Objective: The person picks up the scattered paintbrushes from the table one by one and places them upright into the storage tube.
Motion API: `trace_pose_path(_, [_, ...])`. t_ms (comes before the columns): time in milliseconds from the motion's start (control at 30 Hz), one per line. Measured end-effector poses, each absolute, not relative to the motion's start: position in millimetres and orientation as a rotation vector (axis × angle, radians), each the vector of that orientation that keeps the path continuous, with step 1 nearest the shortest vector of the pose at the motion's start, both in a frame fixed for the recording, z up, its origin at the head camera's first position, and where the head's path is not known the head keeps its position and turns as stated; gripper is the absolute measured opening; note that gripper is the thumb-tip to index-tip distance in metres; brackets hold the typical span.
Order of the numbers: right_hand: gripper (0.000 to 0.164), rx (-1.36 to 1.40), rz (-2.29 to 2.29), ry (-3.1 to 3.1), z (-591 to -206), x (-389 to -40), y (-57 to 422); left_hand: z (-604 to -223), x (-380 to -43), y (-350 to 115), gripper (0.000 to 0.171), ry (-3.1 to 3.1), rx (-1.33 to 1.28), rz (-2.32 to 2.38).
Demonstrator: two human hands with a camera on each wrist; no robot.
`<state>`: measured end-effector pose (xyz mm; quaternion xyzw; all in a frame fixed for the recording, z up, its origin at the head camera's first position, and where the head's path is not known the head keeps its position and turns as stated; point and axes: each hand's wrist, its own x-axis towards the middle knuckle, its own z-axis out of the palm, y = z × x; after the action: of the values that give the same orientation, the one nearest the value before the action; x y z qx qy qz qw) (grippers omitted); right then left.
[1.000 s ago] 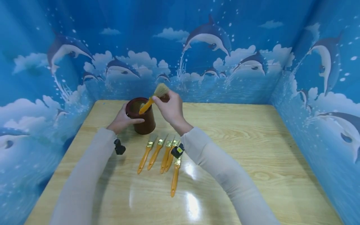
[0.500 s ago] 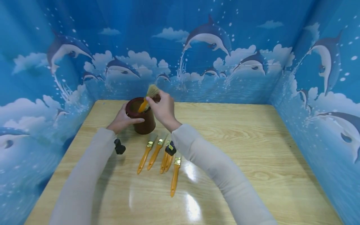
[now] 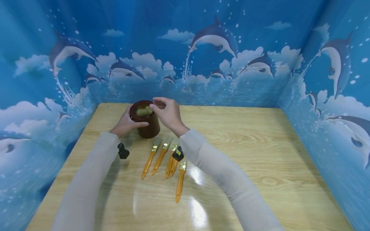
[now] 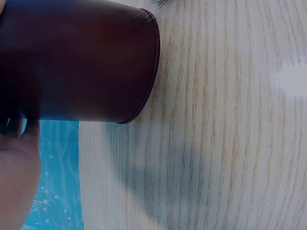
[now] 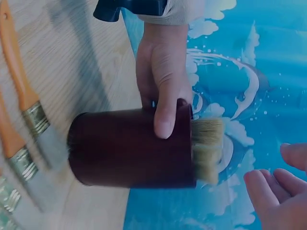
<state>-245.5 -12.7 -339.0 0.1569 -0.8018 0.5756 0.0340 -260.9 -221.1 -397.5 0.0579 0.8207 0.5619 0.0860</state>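
My left hand (image 3: 125, 124) grips a dark brown cylindrical brush pot (image 3: 148, 129) near its top, the thumb lying across the near side. In the right wrist view, pale bristles (image 5: 207, 132) of paint brushes stick out past the pot's rim, their handles hidden inside. My right hand (image 3: 170, 113) is beside the rim, and the right wrist view shows its fingers (image 5: 261, 189) loosely bent, apart from the bristles and holding nothing. The left wrist view shows the pot's lower side (image 4: 91, 62) and part of the left hand (image 4: 19, 177).
Several flat paint brushes with orange handles (image 3: 148, 163) lie on the wood-grain table (image 3: 260, 160), just in front of the pot. One brush (image 3: 180, 184) lies nearer the front edge. Blue dolphin-print curtain (image 3: 185, 93) stands behind and at both sides.
The paint brush in my right hand went handle-first down into the pot, and the fingers let it go. The right hand moved left and slightly down; the left hand stayed put.
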Motion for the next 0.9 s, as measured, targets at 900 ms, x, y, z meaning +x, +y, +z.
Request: trace_pose_path(900, [0.037, 0.043, 2.011, -2.657, -422, -208, 77, -420, -277, -233, 0.108, 2.492, 0.137, 1.603])
